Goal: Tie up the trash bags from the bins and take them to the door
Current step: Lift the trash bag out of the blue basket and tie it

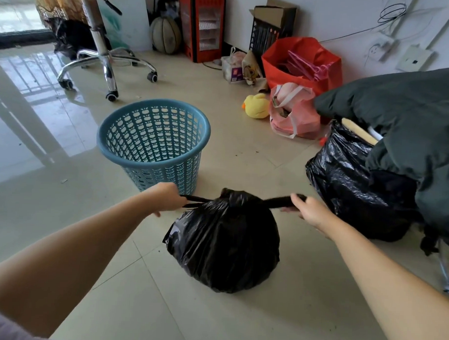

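Note:
A full black trash bag (223, 243) sits on the tiled floor in front of me, its top gathered into a knot. My left hand (167, 197) grips the bag's left tail and my right hand (308, 209) grips the right tail, both pulled taut sideways. Behind the bag on the left stands a blue perforated bin (153, 142) with no bag in it. A second black trash bag (355, 184) stands open at the right with a stick poking out, partly covered by dark green cloth (408, 120).
An office chair (103, 51) on casters stands at the back left. Along the far wall lie a red bag (302, 65), a pink bag (294, 113), a yellow plush duck (257, 106), a ball and a red heater. Bare floor lies at the left and near me.

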Tool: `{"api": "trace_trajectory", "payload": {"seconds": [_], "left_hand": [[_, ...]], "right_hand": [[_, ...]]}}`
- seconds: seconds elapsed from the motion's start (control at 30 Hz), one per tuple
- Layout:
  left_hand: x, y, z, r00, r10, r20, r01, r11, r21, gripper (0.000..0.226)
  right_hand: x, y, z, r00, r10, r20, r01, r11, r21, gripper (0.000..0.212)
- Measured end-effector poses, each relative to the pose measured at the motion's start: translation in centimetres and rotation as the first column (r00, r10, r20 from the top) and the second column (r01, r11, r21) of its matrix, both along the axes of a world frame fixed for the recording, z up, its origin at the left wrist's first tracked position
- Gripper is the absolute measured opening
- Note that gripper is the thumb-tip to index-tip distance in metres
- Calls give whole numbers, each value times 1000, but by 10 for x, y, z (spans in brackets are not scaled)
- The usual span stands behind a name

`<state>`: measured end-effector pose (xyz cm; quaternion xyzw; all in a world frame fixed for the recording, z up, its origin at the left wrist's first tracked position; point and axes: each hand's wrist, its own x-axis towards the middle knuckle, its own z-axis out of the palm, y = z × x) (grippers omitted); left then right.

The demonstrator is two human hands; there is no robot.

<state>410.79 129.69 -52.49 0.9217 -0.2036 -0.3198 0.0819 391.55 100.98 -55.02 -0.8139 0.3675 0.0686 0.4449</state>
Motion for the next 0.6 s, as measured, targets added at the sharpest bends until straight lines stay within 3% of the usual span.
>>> {"api": "trace_trajectory", "payload": {"seconds": [0.17,0.3,0.37,0.43,0.5,0.57,0.6], "left_hand": [[7,50,-32,993,118,-9,-116,985,129,36],[8,65,-44,992,118,48,-124,983,138,26],[10,59,-38,980,25,197,-46,994,103,10],[13,49,-28,949,-48,313,42,999,24,9],[13,36,-14,950,-89,299,123,988,-96,14],[4,17,3,957,-110,270,189,939,-288,14],[-4,5,13,958,-99,270,207,890,-406,15]], "right_hand": [[-47,-14,-36,936,72,-345,-100,993,-64,53],[-55,-18,-60,924,89,-373,-115,992,-48,46],[-49,-23,-62,954,53,-296,-63,998,-25,46],[-35,-26,-48,991,-93,-93,98,994,45,32],[-15,-22,-21,920,-357,163,287,894,343,13],[7,-11,9,816,-505,280,264,757,598,11],[18,-2,21,820,-490,297,209,739,641,11]]}}
